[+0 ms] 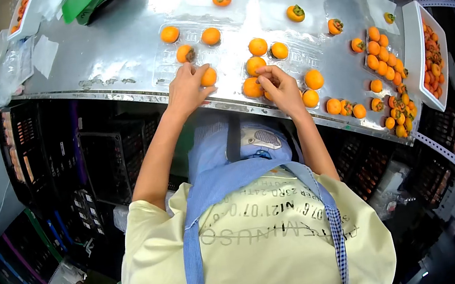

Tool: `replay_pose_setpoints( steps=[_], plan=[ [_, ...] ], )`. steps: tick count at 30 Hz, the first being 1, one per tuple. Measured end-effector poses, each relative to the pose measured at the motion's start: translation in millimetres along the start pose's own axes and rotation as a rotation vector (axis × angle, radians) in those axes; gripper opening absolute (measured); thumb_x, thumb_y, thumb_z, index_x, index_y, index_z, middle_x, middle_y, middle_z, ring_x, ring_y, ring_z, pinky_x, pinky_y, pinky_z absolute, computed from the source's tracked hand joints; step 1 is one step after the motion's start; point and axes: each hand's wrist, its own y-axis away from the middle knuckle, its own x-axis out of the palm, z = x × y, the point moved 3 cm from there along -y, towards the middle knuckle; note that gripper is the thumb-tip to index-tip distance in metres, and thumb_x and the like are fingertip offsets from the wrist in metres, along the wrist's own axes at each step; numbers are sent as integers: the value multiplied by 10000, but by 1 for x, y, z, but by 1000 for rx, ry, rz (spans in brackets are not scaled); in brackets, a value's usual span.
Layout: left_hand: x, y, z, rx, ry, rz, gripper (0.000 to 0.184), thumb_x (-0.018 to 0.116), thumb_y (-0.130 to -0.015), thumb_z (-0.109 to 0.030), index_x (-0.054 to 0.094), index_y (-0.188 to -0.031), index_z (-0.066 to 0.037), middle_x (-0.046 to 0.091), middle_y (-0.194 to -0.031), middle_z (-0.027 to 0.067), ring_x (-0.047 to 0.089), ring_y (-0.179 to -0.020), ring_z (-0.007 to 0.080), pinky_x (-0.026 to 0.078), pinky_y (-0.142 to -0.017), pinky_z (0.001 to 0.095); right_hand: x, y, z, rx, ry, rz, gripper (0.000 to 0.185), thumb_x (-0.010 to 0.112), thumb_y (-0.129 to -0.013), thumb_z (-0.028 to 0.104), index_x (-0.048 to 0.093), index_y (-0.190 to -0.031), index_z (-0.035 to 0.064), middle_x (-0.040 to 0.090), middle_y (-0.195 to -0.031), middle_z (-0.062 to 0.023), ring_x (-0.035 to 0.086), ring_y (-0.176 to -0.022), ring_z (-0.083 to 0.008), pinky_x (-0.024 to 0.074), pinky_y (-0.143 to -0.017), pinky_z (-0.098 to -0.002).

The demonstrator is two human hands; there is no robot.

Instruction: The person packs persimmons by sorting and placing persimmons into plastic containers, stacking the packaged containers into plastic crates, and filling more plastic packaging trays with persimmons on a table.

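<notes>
My left hand (190, 89) is at the table's front edge, its fingertips drawn together on a persimmon (185, 54) with a dark leafy end; another persimmon (208, 77) lies beside the thumb. These sit in a clear plastic tray (162, 70) with two more. My right hand (280, 88) is bent over several persimmons, thumb and forefinger near a persimmon (252, 87); one fruit is partly hidden under it, and its grip is unclear. A second clear tray (297, 56) lies around and behind that group.
More persimmons (381, 53) lie to the right on the metal table (104, 49). A white crate (415, 51) of persimmons stands at the right edge. A green object (88, 1) and plastic bags (11, 70) lie at the back left. Black crates (113, 158) stand below.
</notes>
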Motion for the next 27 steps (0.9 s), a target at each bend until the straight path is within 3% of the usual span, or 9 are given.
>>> replay_pose_setpoints(
  steps=[4,10,12,13,14,16,22,24,27],
  plan=[
    [0,-8,11,-30,128,38,527,775,-650,-265,589,-1124,-132,489,-866,102,530,-820,272,460,-729,350,-7,-8,6,15,90,-61,209,573,-859,108,598,-1039,5,646,-836,-67,597,-759,-107,473,-686,-229],
    [-18,-11,-3,-151,191,97,521,767,-666,-266,584,-1118,-84,577,-1087,145,555,-1006,334,463,-836,364,-45,-20,11,-123,340,-115,175,575,-853,89,604,-1013,24,641,-843,-68,593,-749,-112,474,-679,-247],
    [-21,-15,-7,-195,290,-13,483,730,-724,-226,571,-1144,-46,610,-1084,150,593,-973,296,464,-831,371,-64,-13,13,-210,362,-190,165,572,-839,100,613,-981,28,641,-867,-107,620,-758,-212,486,-702,-312],
    [-16,-21,-1,-43,312,-144,410,695,-762,-162,577,-1135,-37,618,-1096,117,599,-860,216,473,-722,308,-75,-7,18,-211,417,-225,156,579,-827,109,615,-956,30,635,-872,-124,617,-782,-259,484,-706,-334],
    [-14,-26,-7,-184,551,-160,335,656,-797,-89,584,-1117,-20,628,-992,58,533,-732,112,422,-616,222,-86,2,17,-184,389,-292,156,587,-821,114,614,-952,35,633,-880,-130,618,-787,-266,483,-697,-332],
    [-14,-43,-16,-196,640,-175,289,631,-820,-53,594,-1105,-22,582,-867,-1,440,-659,41,351,-566,169,-106,25,25,-77,369,-405,154,578,-816,137,617,-940,55,640,-836,-114,622,-761,-256,489,-684,-335],
    [-4,-117,-110,65,728,14,234,601,-847,-42,596,-1081,-27,528,-784,-30,443,-643,30,367,-579,168,-178,113,-20,-11,299,-761,149,569,-830,121,614,-948,43,642,-828,-103,633,-718,-203,488,-644,-302],
    [3,-129,-167,190,703,24,240,605,-838,-29,595,-1078,-27,535,-789,-23,450,-644,32,375,-583,172,-215,147,-26,25,138,-833,153,573,-825,108,618,-950,33,649,-835,-110,636,-715,-181,492,-654,-284],
    [28,-130,-268,334,706,47,283,606,-802,21,590,-1080,-27,558,-817,2,475,-663,52,402,-622,193,-283,205,-60,96,200,-1021,157,591,-822,93,630,-955,19,663,-829,-97,626,-699,-135,500,-671,-255]
  ],
)
